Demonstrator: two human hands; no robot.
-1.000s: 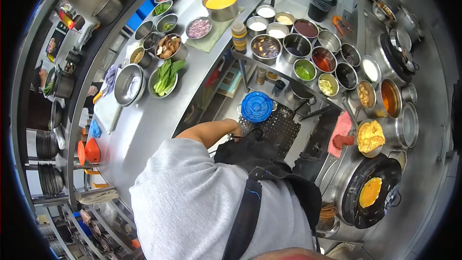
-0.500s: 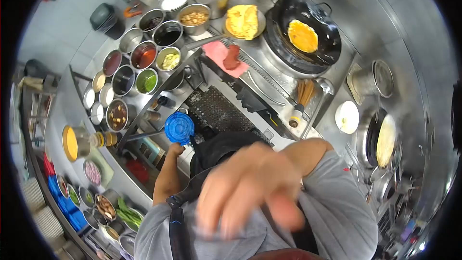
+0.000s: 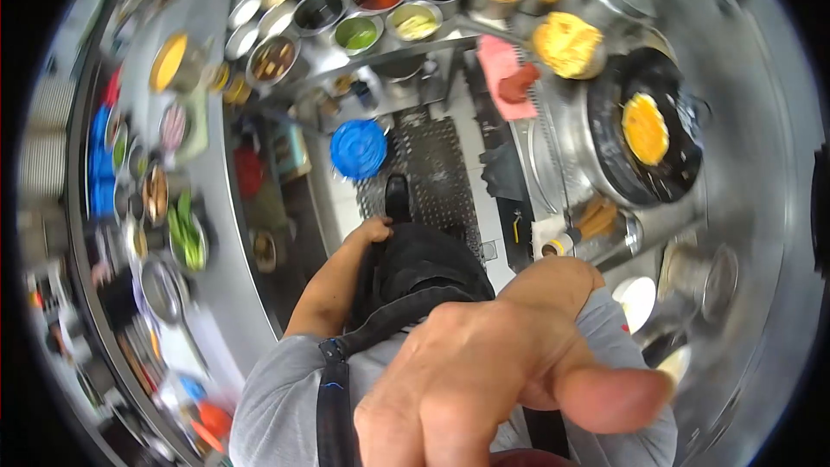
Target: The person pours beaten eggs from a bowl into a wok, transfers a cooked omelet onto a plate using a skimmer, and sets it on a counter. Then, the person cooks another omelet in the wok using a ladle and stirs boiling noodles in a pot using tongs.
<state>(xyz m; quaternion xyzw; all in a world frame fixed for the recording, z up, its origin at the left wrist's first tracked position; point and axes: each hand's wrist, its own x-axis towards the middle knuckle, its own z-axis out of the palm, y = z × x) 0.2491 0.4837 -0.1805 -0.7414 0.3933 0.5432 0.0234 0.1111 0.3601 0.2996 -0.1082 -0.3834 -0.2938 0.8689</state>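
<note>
Close to the camera, my right hand (image 3: 484,372) is raised over my chest, its thumb apart from the fingers and nothing visible in it; the fingertips run past the lower edge. My left hand (image 3: 376,229) is low at the left side of the black apron (image 3: 428,264), its small-looking fingers curled together; what they hold, if anything, is hidden. Beyond it on the floor stands a blue-lidded container (image 3: 359,149). At the right, a black wok (image 3: 609,156) holds a flat yellow-orange egg piece (image 3: 646,129).
Sauce and ingredient pots line the back counter (image 3: 324,60). A pink cloth (image 3: 501,78) and a plate of yellow food (image 3: 566,45) are near the wok. The left counter (image 3: 226,285) bears leafy greens (image 3: 185,232), bowls and a pan. A perforated black mat (image 3: 432,164) covers the floor.
The view has swung round twice, toward the stove and then partly back. My right hand, unseen at first, has come up before the camera. My left hand stays near the apron.
</note>
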